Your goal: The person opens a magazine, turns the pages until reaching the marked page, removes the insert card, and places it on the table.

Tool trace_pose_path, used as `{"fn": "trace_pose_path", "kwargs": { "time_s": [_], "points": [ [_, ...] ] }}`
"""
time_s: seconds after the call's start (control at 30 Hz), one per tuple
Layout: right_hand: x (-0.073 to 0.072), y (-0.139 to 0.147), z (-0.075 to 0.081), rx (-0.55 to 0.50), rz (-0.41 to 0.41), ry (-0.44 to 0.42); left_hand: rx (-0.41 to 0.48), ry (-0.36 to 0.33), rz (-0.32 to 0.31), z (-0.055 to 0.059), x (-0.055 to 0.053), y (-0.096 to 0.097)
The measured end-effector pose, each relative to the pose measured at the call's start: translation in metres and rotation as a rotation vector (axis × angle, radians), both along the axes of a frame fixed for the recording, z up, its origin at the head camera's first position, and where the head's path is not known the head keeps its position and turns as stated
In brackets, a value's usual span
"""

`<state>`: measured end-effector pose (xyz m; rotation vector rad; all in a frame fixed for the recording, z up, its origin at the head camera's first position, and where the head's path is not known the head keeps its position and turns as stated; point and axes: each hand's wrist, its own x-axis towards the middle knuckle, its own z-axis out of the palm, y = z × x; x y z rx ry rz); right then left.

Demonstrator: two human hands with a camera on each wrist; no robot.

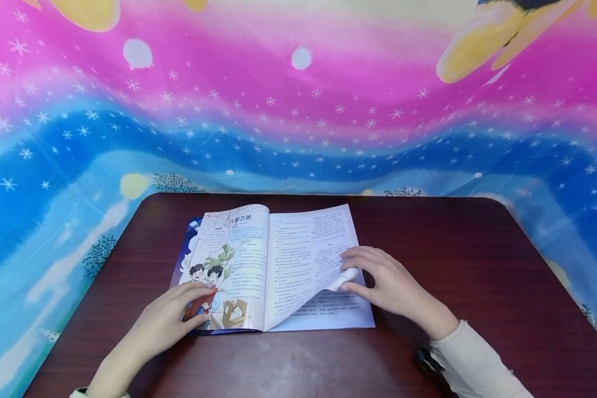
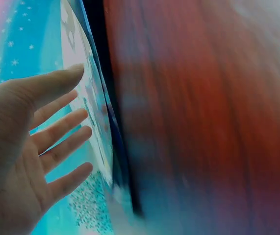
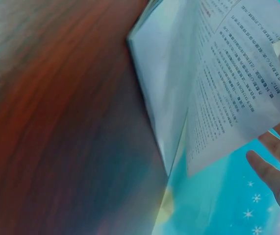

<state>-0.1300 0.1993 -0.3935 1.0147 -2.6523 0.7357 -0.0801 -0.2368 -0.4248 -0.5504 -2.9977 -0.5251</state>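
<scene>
My right fingers (image 1: 362, 256) are pinching the corner of a curling page (image 1: 305, 257) in the book (image 1: 251, 262), which is lying open on the worktop (image 1: 453, 249). My left fingers (image 1: 189, 292) are resting straight over the left page. Only the head view is clearly showing two drawn children (image 1: 215, 275) there. The left wrist view is showing gaps between my left fingers; the right wrist view is showing the print bigger.
</scene>
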Motion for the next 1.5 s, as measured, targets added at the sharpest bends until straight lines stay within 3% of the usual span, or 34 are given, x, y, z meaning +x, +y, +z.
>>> {"fn": "trace_pose_path", "kwargs": {
  "time_s": [0.2,0.5,0.63,1.03,1.3,1.5],
  "points": [
    [-0.002,-0.006,0.006,-0.007,-0.003,0.012,0.044,0.099,0.003,0.004,-0.002,0.019],
    [-0.007,-0.018,0.017,-0.053,0.036,0.038,0.191,0.210,0.008,0.011,-0.008,0.059],
    [-0.007,-0.024,0.020,-0.070,0.043,0.057,0.264,0.245,-0.039,0.014,-0.010,0.078],
    [-0.007,-0.034,0.030,-0.094,0.069,0.102,0.373,0.253,-0.243,0.032,-0.014,0.131],
    [-0.003,-0.038,0.038,-0.072,0.084,0.134,0.446,0.301,-0.356,0.043,-0.016,0.154],
    [0.001,-0.040,0.041,-0.052,0.085,0.137,0.466,0.366,-0.397,0.044,-0.018,0.163]
  ]
}}
